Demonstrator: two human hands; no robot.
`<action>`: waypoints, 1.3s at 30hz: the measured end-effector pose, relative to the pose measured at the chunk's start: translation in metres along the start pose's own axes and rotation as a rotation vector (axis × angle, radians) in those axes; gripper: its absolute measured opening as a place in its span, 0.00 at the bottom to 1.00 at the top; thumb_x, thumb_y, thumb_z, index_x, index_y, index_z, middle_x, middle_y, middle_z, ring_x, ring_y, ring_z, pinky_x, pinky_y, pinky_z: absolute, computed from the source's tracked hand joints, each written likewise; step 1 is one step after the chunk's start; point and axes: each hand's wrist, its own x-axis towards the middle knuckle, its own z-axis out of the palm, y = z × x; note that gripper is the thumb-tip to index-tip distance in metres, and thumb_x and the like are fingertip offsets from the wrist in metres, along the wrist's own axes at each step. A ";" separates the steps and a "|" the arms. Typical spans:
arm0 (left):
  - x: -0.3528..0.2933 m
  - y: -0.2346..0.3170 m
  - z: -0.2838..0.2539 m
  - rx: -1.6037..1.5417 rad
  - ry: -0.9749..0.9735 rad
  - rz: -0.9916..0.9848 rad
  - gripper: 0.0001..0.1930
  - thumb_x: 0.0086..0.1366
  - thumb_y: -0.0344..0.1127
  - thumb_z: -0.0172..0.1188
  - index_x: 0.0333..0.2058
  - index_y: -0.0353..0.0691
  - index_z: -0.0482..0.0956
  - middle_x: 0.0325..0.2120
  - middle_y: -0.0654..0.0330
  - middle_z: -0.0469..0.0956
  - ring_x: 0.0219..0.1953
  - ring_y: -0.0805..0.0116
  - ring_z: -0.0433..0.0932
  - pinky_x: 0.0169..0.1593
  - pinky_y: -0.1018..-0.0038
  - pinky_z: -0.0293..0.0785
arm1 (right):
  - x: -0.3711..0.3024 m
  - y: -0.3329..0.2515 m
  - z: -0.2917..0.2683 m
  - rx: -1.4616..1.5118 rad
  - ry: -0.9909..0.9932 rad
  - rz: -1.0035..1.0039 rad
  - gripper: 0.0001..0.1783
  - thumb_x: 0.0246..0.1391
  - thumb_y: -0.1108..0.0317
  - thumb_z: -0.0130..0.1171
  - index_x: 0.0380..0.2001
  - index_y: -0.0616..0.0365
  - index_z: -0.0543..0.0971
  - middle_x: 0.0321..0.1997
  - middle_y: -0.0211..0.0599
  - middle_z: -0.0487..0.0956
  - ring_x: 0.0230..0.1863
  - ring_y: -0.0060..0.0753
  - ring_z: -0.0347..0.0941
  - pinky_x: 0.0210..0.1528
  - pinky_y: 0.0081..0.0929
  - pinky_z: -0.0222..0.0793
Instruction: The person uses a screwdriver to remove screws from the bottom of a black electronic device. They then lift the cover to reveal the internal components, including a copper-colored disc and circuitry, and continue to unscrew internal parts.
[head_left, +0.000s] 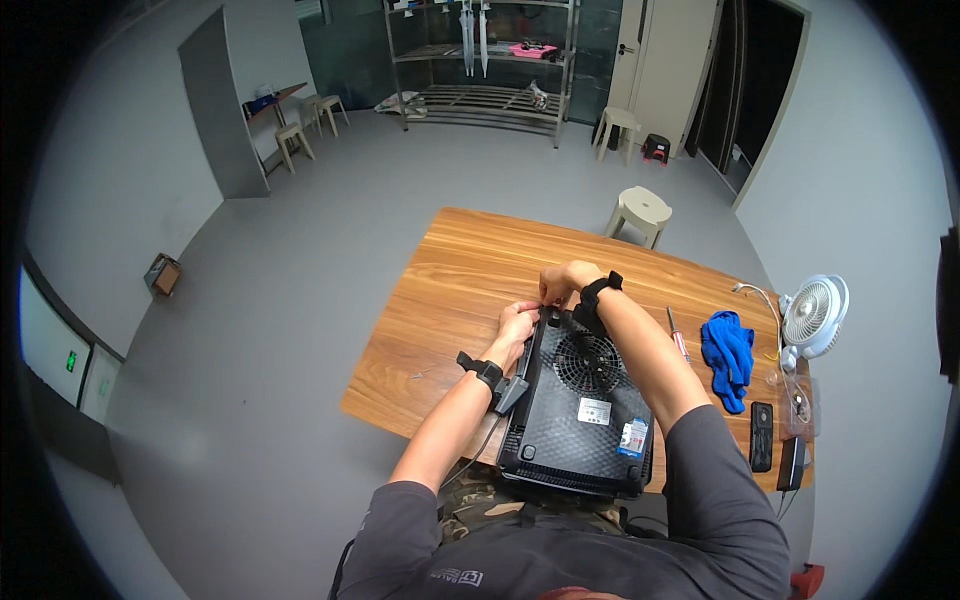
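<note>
A flat black appliance (pixel 575 425) lies bottom side up at the table's near edge. It has a round fan grille (pixel 588 362), small feet, a white label (pixel 594 411) and a blue-and-white sticker (pixel 633 437). At its far left corner my left hand (pixel 517 320) has its fingers closed against the edge. Just beyond, my right hand (pixel 568 281) is closed with its fingertips pointing down at the same corner. What either hand pinches is too small and partly hidden. A cable with a dark grey block (pixel 511 394) rests along the appliance's left side.
On the right of the wooden table (pixel 450 270) lie a screwdriver (pixel 679 335), a blue cloth (pixel 727 358), a black oblong case (pixel 762 437), a black adapter (pixel 791 464) and a white fan (pixel 812 312). Small bits (pixel 421 375) lie at left. A stool (pixel 640 213) stands behind.
</note>
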 end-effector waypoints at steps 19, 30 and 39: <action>0.003 -0.010 -0.003 -0.049 -0.052 0.028 0.16 0.67 0.25 0.57 0.53 0.33 0.77 0.39 0.59 0.82 0.36 0.71 0.80 0.36 0.78 0.76 | 0.008 -0.004 0.001 -0.376 -0.072 -0.005 0.21 0.63 0.54 0.56 0.53 0.54 0.82 0.54 0.46 0.83 0.54 0.53 0.78 0.54 0.45 0.73; -0.012 0.004 0.003 -0.099 -0.044 0.065 0.16 0.65 0.23 0.56 0.51 0.32 0.80 0.33 0.61 0.83 0.24 0.76 0.76 0.25 0.80 0.69 | -0.014 -0.022 0.000 -0.446 -0.018 0.005 0.21 0.63 0.58 0.54 0.55 0.53 0.82 0.56 0.46 0.82 0.57 0.54 0.77 0.54 0.46 0.74; -0.014 0.010 0.005 -0.109 -0.065 0.018 0.17 0.65 0.23 0.56 0.52 0.33 0.79 0.36 0.60 0.83 0.28 0.74 0.79 0.29 0.80 0.72 | 0.019 0.000 0.008 -0.452 -0.018 -0.015 0.20 0.62 0.58 0.53 0.52 0.54 0.84 0.54 0.47 0.83 0.55 0.54 0.79 0.52 0.46 0.76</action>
